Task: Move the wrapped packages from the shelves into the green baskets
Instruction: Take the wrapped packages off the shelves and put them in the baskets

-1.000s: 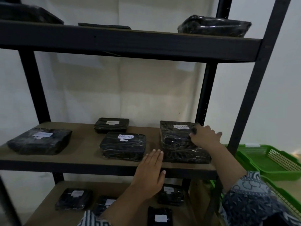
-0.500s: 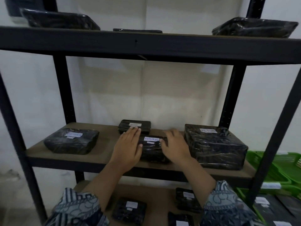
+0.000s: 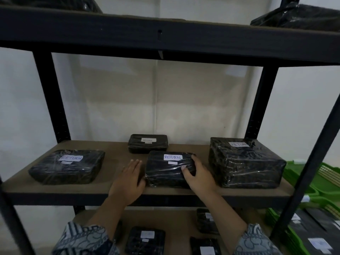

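Sitting near the front edge of the middle shelf (image 3: 55, 188), the middle package (image 3: 170, 169) had both hands on it. The left hand (image 3: 129, 181) lay flat and open against its side at 9 o'clock. The right hand (image 3: 199, 176) curled over its corner at 3 o'clock, thumb on top, not fully closed.

There was bare wood between this package and the wide package (image 3: 67, 166) at 9 o'clock. The big tall package (image 3: 244, 162) at 3 o'clock sat just beside the right hand. A small package (image 3: 148, 143) sat behind at 12 o'clock, close to it.

The green baskets (image 3: 301, 173) were far off at 3 o'clock, past a black post (image 3: 311, 162). The lower one held flat dark packets (image 3: 316, 234).

The held package's long side ran left to right. Its "RETURN" label (image 3: 173, 157) faced up.
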Demonstrator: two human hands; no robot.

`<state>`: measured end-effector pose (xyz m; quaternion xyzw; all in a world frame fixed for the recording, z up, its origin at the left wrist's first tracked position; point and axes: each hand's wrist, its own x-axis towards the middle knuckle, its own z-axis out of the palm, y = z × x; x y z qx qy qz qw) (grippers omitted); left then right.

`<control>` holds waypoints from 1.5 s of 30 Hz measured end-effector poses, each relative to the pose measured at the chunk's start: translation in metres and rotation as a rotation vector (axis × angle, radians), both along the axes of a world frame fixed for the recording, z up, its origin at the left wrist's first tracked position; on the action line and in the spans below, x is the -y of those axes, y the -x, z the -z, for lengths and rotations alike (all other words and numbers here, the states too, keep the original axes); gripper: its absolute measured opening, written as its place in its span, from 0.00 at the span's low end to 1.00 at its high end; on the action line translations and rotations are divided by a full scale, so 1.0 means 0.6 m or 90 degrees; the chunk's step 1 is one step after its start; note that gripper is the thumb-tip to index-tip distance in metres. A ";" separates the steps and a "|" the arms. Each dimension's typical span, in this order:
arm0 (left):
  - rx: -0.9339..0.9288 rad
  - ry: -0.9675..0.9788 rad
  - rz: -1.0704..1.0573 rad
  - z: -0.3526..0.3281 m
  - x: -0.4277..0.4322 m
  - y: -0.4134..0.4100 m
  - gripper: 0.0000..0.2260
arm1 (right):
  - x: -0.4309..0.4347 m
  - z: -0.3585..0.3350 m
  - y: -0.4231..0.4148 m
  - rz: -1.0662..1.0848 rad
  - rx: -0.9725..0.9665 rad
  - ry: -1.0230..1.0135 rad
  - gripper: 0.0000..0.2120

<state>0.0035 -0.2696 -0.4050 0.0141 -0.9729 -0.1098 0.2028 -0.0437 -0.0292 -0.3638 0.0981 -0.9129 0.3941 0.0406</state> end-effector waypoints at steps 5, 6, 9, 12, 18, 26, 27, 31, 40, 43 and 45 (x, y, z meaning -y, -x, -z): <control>0.025 -0.002 0.024 0.003 0.003 -0.002 0.28 | 0.003 0.018 -0.018 0.006 -0.089 0.089 0.31; 0.022 -0.004 0.028 0.001 0.001 -0.004 0.27 | 0.003 0.023 -0.020 0.001 -0.104 0.111 0.31; 0.008 0.001 0.032 -0.003 0.001 -0.007 0.25 | 0.003 0.033 -0.027 -0.013 -0.128 0.194 0.34; 0.004 0.006 0.038 -0.005 0.000 -0.008 0.25 | 0.002 0.039 -0.031 -0.021 -0.111 0.253 0.38; 0.013 -0.011 0.037 -0.005 -0.002 -0.008 0.21 | -0.009 0.041 -0.029 -0.040 -0.086 0.310 0.34; -0.034 0.033 0.021 0.004 -0.019 -0.034 0.23 | -0.025 0.053 -0.076 -0.020 -0.134 0.409 0.35; -0.034 0.033 0.020 0.010 -0.024 -0.041 0.24 | -0.030 0.058 -0.085 -0.014 -0.141 0.420 0.36; -0.037 0.012 -0.020 0.022 -0.061 -0.075 0.24 | -0.061 0.071 -0.115 -0.004 -0.133 0.449 0.35; 0.003 0.002 -0.102 0.060 -0.194 -0.132 0.28 | -0.220 0.107 -0.170 -0.016 -0.096 0.443 0.32; 0.016 0.004 -0.090 0.077 -0.261 -0.150 0.29 | -0.297 0.123 -0.184 -0.002 -0.096 0.424 0.32; 0.029 0.003 -0.072 0.088 -0.319 -0.164 0.28 | -0.353 0.132 -0.194 0.010 -0.098 0.412 0.32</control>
